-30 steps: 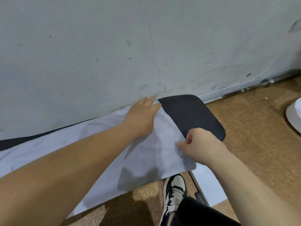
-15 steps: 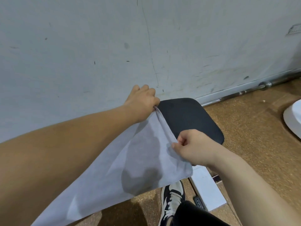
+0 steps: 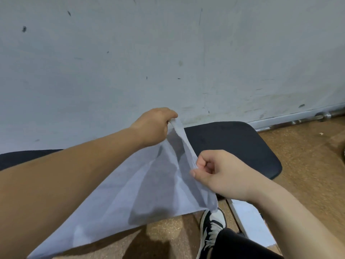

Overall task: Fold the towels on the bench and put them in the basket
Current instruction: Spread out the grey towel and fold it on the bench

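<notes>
pale thin towel [image 3: 130, 184] hangs over the table [image 3: 233, 144], one edge pinched by left hand [image 3: 155, 126] and right hand [image 3: 214, 172]; a loose pinch could drop a corner, spoiling the fold.

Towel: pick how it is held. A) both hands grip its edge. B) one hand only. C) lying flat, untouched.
A: the left hand and the right hand each pinch the raised edge of the towel above the bench.
</notes>
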{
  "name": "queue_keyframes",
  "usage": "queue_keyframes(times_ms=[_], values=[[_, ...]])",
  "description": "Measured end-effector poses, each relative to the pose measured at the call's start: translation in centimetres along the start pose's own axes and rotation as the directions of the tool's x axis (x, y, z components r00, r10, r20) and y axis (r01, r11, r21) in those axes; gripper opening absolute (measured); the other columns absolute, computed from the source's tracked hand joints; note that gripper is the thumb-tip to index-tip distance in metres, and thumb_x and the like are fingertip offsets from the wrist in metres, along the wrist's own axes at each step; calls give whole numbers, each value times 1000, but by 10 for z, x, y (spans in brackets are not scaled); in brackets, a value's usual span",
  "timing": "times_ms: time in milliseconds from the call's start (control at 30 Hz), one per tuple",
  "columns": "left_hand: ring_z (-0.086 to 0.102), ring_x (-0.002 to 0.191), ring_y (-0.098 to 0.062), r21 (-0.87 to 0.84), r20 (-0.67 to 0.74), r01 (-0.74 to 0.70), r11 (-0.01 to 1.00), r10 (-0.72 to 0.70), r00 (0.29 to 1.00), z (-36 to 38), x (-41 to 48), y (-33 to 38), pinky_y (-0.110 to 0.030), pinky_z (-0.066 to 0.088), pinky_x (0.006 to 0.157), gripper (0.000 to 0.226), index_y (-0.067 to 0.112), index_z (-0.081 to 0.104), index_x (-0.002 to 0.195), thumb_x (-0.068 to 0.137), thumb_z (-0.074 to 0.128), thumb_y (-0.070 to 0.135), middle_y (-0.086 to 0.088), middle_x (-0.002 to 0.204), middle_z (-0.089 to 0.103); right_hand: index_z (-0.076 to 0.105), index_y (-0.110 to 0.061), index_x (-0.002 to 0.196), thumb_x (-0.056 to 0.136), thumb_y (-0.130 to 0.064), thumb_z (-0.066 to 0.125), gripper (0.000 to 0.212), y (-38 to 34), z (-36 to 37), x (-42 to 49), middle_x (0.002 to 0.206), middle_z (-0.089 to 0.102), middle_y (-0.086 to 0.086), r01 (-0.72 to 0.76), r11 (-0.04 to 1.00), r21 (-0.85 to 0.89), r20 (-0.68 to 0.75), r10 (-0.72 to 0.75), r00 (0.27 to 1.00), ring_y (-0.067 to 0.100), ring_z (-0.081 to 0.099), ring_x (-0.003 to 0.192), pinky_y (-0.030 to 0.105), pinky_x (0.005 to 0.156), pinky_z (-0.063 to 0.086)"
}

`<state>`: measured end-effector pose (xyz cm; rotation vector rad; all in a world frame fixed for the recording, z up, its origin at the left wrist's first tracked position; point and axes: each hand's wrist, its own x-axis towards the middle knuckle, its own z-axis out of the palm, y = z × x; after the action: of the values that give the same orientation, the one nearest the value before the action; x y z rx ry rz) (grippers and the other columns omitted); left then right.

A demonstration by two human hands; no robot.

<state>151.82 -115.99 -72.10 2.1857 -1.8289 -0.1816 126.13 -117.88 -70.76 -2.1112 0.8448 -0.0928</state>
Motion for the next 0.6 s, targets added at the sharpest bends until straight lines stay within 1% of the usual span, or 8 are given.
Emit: queue_keyframes(times_ms=[67, 133, 200, 267, 367, 467, 533, 600], values=[[57, 129, -23, -54, -2, 75, 996, -75, 997, -9, -25, -21, -34, 44, 110, 54, 16, 61, 138, 92, 41, -3, 1, 139, 64, 59, -17, 73, 91, -33, 74, 29, -24, 19, 8, 55, 52, -14, 41, 999, -15, 13, -41, 999, 3, 45, 51, 16, 53, 39], [58, 128, -23, -106, -33, 142, 984, -146, 989, -20, -49, -42, -33, 43, 111, 47, 16, 61, 139, 98, 40, 6, -2, 138, 65, 58, -19, 68, 88, -33, 77, 31, -50, 43, 18, 53, 53, -15, 70, 997, -34, 32, -69, 997, 3, 47, 50, 16, 51, 40], [65, 111, -25, -139, -108, 184, 973, -199, 974, -31, -72, -67, -36, 50, 101, 32, 15, 67, 128, 103, 47, 18, -3, 119, 73, 62, -20, 70, 87, -34, 77, 27, -77, 69, 30, 57, 57, -13, 95, 994, -58, 75, -91, 993, 3, 51, 51, 17, 51, 43], [64, 92, -19, -177, -190, 231, 957, -263, 946, -40, -97, -96, -36, 53, 91, 23, 13, 72, 117, 99, 58, 15, -1, 106, 74, 64, -17, 73, 87, -33, 75, 25, -105, 97, 39, 59, 58, -11, 129, 989, -72, 135, -118, 984, 4, 51, 52, 22, 53, 46], [54, 81, -9, -229, -233, 327, 917, -378, 896, -54, -130, -136, -24, 48, 85, 31, 11, 71, 119, 91, 63, 1, -2, 116, 67, 67, -10, 76, 86, -30, 76, 24, -142, 138, 51, 62, 63, -4, 172, 984, -41, 222, -159, 962, 7, 54, 52, 24, 55, 50], [61, 91, -10, -392, -159, 539, 746, -632, 759, -62, -157, -176, -23, 47, 84, 38, 15, 67, 123, 87, 78, 13, 4, 118, 60, 71, -11, 78, 86, -35, 77, 26, -172, 176, 63, 71, 71, 5, 175, 982, -66, 293, -149, 945, 14, 66, 62, 32, 68, 57], [68, 91, -17, -470, -119, 617, 631, -738, 664, -60, -172, -203, -26, 54, 76, 19, 11, 74, 98, 82, 82, 15, 3, 103, 70, 71, -10, 79, 85, -34, 78, 26, -183, 199, 71, 67, 69, 6, 144, 988, -57, 317, -118, 941, 17, 65, 58, 39, 72, 61], [73, 84, -23, -494, -109, 635, 594, -767, 632, -55, -186, -222, -33, 61, 73, 8, 13, 74, 83, 81, 81, 16, -2, 84, 74, 69, -10, 77, 84, -32, 80, 25, -191, 218, 78, 61, 64, 1, 99, 993, -58, 328, -75, 942, 16, 62, 55, 41, 71, 62]])
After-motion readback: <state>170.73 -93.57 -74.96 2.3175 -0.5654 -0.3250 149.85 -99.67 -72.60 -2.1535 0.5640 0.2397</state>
